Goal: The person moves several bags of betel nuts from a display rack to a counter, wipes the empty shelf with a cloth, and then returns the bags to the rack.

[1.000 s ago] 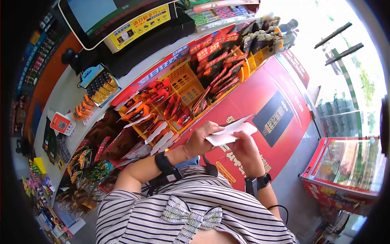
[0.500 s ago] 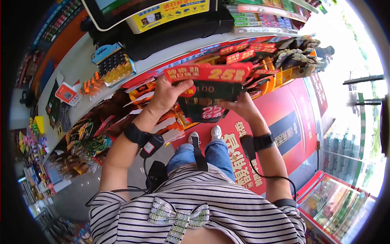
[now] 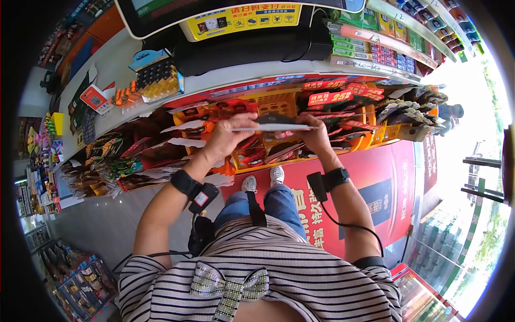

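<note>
A dark snack packet with a flat card top hangs between my hands, its top edge facing me over the yellow basket. The left end of the card is pinched in my left hand, and my right hand grips the right end. Below and around it, orange and red packets fill the rack. Red-topped packets marked 25 stand just right of my right hand. The front print of the held packet is mostly hidden.
Above the rack runs the counter edge, with a black-framed screen, lighters and a QR card. Gum shelves stand at upper right. A red printed panel lies below the rack.
The packet has tipped from showing its printed front to nearly edge-on, and both hands have turned with it. The view has shifted, showing more of the rack and the gum shelves.
</note>
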`<state>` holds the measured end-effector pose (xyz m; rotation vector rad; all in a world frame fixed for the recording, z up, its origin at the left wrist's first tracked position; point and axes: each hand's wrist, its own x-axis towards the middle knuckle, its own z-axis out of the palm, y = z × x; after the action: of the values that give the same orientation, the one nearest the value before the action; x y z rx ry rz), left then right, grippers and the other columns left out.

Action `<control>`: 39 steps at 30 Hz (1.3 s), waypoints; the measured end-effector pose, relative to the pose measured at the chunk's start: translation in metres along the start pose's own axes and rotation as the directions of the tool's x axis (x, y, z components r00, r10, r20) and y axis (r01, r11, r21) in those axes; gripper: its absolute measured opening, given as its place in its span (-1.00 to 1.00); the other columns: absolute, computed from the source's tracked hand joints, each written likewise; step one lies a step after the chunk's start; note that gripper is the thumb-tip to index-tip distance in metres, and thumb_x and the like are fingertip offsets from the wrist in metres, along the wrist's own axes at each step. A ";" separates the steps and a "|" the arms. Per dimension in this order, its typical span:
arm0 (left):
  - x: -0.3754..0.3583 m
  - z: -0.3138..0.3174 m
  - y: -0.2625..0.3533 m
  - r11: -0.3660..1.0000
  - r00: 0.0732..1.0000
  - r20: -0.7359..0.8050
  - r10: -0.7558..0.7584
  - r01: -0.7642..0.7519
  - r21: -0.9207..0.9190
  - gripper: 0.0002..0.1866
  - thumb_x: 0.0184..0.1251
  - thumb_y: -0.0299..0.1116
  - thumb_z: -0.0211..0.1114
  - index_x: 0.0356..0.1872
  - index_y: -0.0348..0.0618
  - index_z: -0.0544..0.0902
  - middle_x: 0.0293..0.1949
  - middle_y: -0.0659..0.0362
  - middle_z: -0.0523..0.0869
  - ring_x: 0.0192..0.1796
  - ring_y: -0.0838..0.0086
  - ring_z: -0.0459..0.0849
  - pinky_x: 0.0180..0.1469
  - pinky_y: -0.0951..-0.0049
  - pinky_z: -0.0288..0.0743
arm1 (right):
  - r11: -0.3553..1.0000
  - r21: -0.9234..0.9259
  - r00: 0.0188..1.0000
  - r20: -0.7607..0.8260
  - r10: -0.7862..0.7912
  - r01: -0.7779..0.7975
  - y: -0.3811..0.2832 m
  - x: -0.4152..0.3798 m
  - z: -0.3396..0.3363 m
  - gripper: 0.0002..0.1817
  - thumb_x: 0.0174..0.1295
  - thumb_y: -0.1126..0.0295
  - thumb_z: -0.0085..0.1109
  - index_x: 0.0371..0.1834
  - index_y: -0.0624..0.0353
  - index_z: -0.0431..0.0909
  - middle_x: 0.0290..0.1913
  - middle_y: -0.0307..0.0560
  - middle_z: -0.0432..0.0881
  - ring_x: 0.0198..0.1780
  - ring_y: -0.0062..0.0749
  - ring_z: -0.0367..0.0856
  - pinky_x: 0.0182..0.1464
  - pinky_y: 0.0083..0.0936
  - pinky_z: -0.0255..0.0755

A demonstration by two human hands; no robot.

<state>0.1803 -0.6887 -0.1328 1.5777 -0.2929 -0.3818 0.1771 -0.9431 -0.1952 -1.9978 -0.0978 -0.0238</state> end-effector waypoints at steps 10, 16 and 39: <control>0.018 0.035 -0.062 0.989 0.998 -0.041 -0.052 0.057 0.133 -0.80 0.00 -0.61 0.20 -0.30 -0.18 0.62 -0.09 0.15 0.56 -0.04 0.47 0.50 -0.01 0.54 0.41 | 0.998 -0.005 0.997 0.032 0.065 -0.065 0.095 -0.006 0.010 -0.79 -0.16 0.59 0.16 -0.38 0.20 0.48 -0.36 -0.15 0.57 -0.29 -0.55 0.54 -0.23 -0.62 0.39; 0.012 0.049 -0.070 0.973 0.966 -0.116 -0.232 0.230 -0.029 -0.82 -0.02 -0.60 0.22 -0.35 -0.14 0.63 -0.07 0.17 0.54 0.03 0.45 0.45 0.07 0.51 0.33 | 0.959 -0.282 0.998 0.057 0.021 -0.004 0.085 0.002 0.004 -0.77 -0.25 0.52 0.08 -0.43 0.03 0.51 -0.39 -0.10 0.53 -0.24 -0.15 0.48 -0.12 -0.42 0.30; 0.019 0.041 -0.109 0.948 0.902 -0.304 -0.306 0.319 -0.006 -0.78 0.03 -0.61 0.18 -0.24 -0.22 0.56 -0.08 0.18 0.54 -0.08 0.56 0.51 -0.06 0.59 0.39 | 0.918 -0.175 0.934 -0.030 0.357 -0.356 0.119 -0.001 0.037 -0.78 -0.13 0.50 0.22 -0.34 0.17 0.51 -0.38 -0.05 0.51 -0.37 -0.37 0.53 -0.36 -0.49 0.43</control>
<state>0.1752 -0.7288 -0.2437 1.7030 0.1936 -0.3758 0.1846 -0.9582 -0.3183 -2.1671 0.2784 0.2119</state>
